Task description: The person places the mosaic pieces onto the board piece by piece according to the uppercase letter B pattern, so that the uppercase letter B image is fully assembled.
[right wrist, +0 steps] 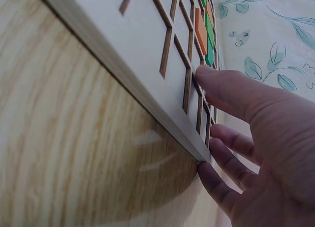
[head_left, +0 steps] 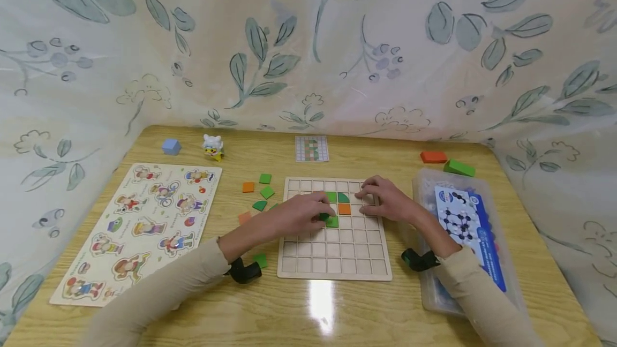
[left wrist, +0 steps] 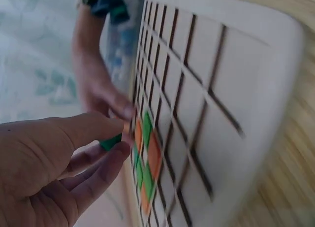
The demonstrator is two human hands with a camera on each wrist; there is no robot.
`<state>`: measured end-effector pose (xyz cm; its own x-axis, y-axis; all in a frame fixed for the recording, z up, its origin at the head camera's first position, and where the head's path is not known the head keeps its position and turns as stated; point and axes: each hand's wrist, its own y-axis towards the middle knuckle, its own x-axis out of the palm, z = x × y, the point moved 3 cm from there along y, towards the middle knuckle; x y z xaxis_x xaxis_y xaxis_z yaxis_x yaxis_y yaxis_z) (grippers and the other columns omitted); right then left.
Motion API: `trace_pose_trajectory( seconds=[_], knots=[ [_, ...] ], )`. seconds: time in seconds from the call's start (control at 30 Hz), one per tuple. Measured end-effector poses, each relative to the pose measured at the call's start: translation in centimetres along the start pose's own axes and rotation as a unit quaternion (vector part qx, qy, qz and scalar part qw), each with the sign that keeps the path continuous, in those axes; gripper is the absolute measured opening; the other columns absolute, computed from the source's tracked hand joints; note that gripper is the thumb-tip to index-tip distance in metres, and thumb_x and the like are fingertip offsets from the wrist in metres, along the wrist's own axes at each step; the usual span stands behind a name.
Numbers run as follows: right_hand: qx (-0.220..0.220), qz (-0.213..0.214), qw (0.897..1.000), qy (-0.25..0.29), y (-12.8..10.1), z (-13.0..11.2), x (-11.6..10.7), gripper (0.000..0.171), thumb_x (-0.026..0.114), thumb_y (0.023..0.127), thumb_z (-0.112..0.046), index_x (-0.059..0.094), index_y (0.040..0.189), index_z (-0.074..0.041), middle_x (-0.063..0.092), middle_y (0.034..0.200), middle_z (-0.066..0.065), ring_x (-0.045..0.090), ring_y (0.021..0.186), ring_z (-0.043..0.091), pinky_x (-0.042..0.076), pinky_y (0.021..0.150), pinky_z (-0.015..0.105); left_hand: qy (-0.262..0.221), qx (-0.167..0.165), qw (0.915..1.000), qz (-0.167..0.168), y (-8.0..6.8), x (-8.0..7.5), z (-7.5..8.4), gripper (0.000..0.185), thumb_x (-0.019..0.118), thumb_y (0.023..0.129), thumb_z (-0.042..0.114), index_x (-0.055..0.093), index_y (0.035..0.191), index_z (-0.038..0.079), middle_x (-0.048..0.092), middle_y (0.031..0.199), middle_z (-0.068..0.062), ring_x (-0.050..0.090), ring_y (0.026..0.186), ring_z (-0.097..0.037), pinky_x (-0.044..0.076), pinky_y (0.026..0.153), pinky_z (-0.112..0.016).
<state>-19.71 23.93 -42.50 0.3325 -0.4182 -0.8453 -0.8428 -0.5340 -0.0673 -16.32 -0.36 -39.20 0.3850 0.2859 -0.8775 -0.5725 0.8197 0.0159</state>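
Note:
A wooden grid board [head_left: 336,274] lies flat, with several green and orange tiles set in its upper middle cells. Among them are an orange square tile [head_left: 344,209] and a green quarter-round tile [head_left: 343,197]. Over these cells my left hand [head_left: 301,213] pinches a green tile [left wrist: 111,142] between thumb and fingers; its full outline is hidden. My right hand [head_left: 388,200] rests at the board's upper right edge, fingers spread and loosely bent. In the right wrist view, the thumb and fingertips of that hand [right wrist: 261,133] touch the board's surface and edge.
Loose tiles, such as a green square [head_left: 265,178], lie left of the board. A picture puzzle board [head_left: 202,213] is farther left. On the right stands a clear plastic box [head_left: 434,299]. A small pattern card [head_left: 311,149], toy figure [head_left: 213,147] and blocks [head_left: 434,157] sit at the back.

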Motion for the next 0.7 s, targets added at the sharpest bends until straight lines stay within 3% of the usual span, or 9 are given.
trace_pose_trajectory(
  seconds=[0.27,0.43,0.7],
  knots=[
    [-0.019,0.01,1.0,0.002,0.0,-0.2,-0.3,0.028,0.074,0.086,-0.021,0.07,0.112,-0.012,0.053,0.122,0.016,0.048,0.113,0.034,0.04,0.092,0.05,0.023,0.023,0.9993,-0.017,3.3,2.0,1.6,0.023,0.062,0.094,0.012,0.069,0.116,0.012,0.058,0.107,-0.002,0.048,0.08,-0.007,0.04,0.068,-0.014],
    [-0.016,0.008,1.0,0.001,-0.1,-0.3,-0.3,0.028,0.074,0.086,-0.021,0.07,0.112,-0.011,0.053,0.123,0.016,0.048,0.113,0.034,0.041,0.092,0.051,0.022,0.019,0.9995,-0.012,3.8,2.3,1.7,0.026,0.063,0.092,0.012,0.069,0.117,0.01,0.06,0.105,-0.003,0.05,0.08,-0.008,0.041,0.068,-0.015],
    [-0.028,0.008,1.0,0.001,-0.2,-0.2,-0.3,0.029,0.073,0.086,-0.02,0.069,0.113,-0.01,0.052,0.123,0.018,0.048,0.114,0.036,0.041,0.092,0.052,0.041,0.028,0.9987,0.007,3.9,2.9,1.7,0.02,0.061,0.094,0.011,0.071,0.11,0.011,0.062,0.111,-0.004,0.061,0.093,-0.012,0.048,0.078,-0.019]
  ],
)
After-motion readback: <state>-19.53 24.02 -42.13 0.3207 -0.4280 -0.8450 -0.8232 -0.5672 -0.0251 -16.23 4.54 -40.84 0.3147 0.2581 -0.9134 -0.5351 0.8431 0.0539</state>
